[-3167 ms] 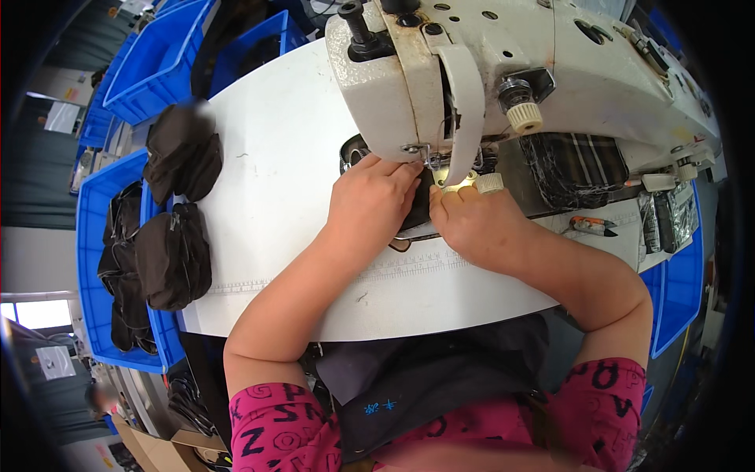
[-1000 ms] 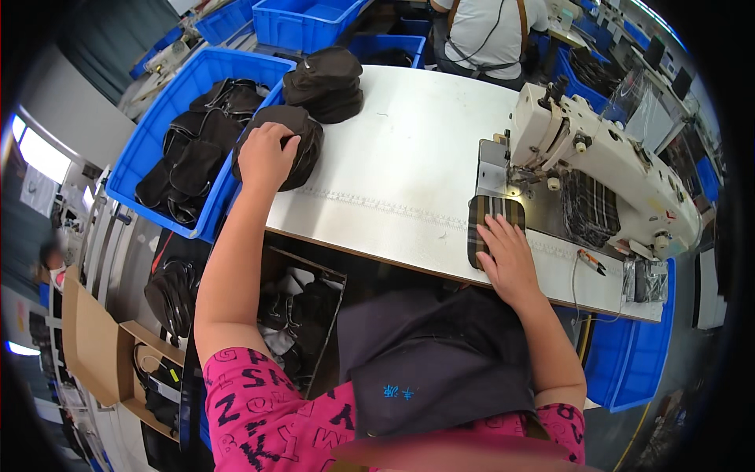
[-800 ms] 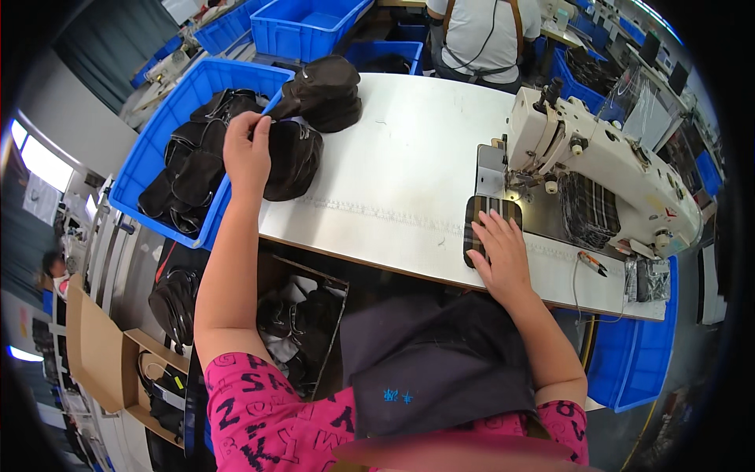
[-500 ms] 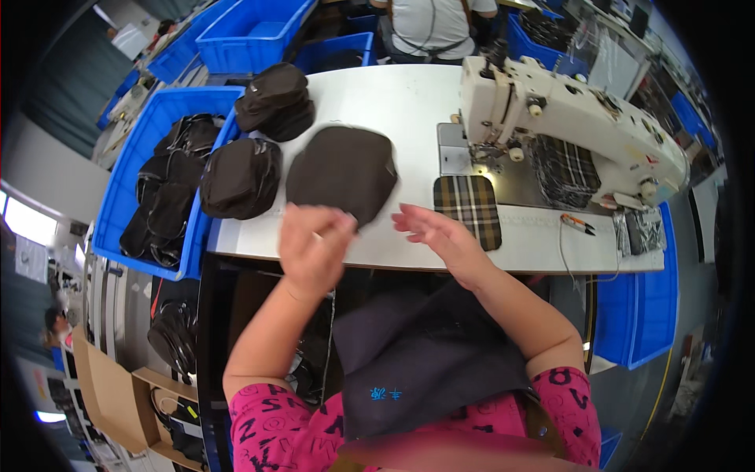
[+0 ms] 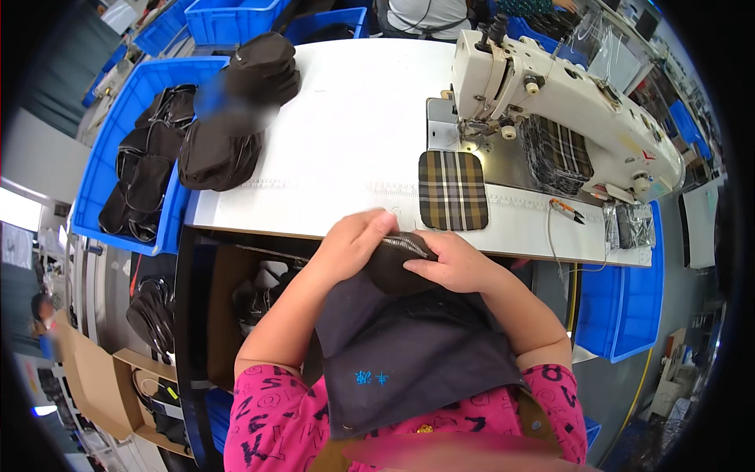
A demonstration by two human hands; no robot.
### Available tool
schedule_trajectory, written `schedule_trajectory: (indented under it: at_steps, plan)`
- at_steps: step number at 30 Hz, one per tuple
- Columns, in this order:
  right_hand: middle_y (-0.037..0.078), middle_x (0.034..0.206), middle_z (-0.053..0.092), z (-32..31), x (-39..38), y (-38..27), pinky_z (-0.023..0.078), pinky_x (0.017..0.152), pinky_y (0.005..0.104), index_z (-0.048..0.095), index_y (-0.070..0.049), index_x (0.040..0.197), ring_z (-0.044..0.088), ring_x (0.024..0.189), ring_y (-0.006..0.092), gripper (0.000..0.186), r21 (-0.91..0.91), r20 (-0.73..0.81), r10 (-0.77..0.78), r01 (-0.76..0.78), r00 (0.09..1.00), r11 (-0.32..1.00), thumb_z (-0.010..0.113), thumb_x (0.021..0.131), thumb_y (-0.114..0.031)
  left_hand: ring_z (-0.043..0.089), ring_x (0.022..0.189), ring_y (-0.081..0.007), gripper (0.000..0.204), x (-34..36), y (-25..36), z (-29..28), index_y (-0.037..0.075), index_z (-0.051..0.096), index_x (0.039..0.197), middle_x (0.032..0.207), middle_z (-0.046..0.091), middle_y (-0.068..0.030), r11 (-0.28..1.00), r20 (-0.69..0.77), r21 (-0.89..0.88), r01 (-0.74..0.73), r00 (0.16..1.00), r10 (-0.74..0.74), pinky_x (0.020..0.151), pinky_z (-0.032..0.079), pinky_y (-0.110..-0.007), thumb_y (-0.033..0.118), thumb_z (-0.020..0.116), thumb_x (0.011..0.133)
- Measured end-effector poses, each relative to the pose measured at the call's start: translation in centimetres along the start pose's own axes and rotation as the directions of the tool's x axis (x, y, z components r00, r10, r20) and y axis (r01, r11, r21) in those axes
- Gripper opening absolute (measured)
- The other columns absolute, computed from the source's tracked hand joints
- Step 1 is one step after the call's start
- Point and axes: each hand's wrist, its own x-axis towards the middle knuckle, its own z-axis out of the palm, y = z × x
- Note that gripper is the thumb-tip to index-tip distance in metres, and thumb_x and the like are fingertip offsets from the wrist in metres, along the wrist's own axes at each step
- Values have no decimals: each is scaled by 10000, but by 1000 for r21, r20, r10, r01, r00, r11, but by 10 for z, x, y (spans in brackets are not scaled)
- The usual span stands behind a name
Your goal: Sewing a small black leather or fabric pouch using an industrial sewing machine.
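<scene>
My left hand (image 5: 358,245) and my right hand (image 5: 454,263) are both closed on a dark brown fabric pouch (image 5: 395,275). It hangs at the table's front edge, over my apron, with its metal zipper (image 5: 406,245) facing up. My left fingers grip one end near the zipper. On the other side, my right thumb presses the pouch's face. A plaid fabric piece (image 5: 454,191) with rounded corners lies just beyond my right hand. Behind that stands a white sewing machine (image 5: 574,114), with a stack of plaid pieces (image 5: 555,157) under its arm.
Dark pouches (image 5: 220,156) are piled at the left of the white table (image 5: 354,102). Beside them, a blue crate (image 5: 174,206) holds more. Orange-and-black snips (image 5: 566,210) and a clear packet (image 5: 629,226) lie at the right. Another person (image 5: 429,16) sits beyond the table.
My hands were apart near the table edge, with a flat dark pouch on the tabletop beyond them. Now they grip a pouch, held lower and closer to me. The view has shifted slightly.
</scene>
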Motion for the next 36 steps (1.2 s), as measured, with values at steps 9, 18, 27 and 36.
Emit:
schedule_trajectory:
  at_steps: [9,18,27,36]
  plan:
    - [-30,808,604,15,-9,13,442,697,274,681,-6,968,532,778,71,190,321,-49,89,-69,995,945,703,951,-194,446,741,-38,328,-19,-13,34,57,612,832,749,520,75,979,250,-141,145,962,-107,663,418,-257,283,609,1070]
    - [109,785,631,4,-15,9,487,704,315,626,25,839,610,715,188,229,567,-345,-125,312,930,762,580,1010,-121,510,822,-48,267,-41,-43,40,74,632,941,836,590,59,799,232,-579,160,972,-26,787,460,-244,297,600,1083]
    - [94,841,632,-1,-10,-3,470,654,274,629,14,840,594,730,151,230,380,-271,-58,162,961,911,602,1024,-121,648,879,-121,342,-47,-52,39,35,694,965,912,715,-29,822,184,-560,105,983,-1,811,515,-299,319,552,1091]
    - [71,915,690,-2,-31,24,487,704,264,675,28,934,629,759,128,189,215,-237,72,-20,969,976,656,1007,-145,560,757,-88,270,-24,-13,52,47,643,944,816,655,-3,902,185,-423,93,983,-14,686,467,-275,301,670,1032]
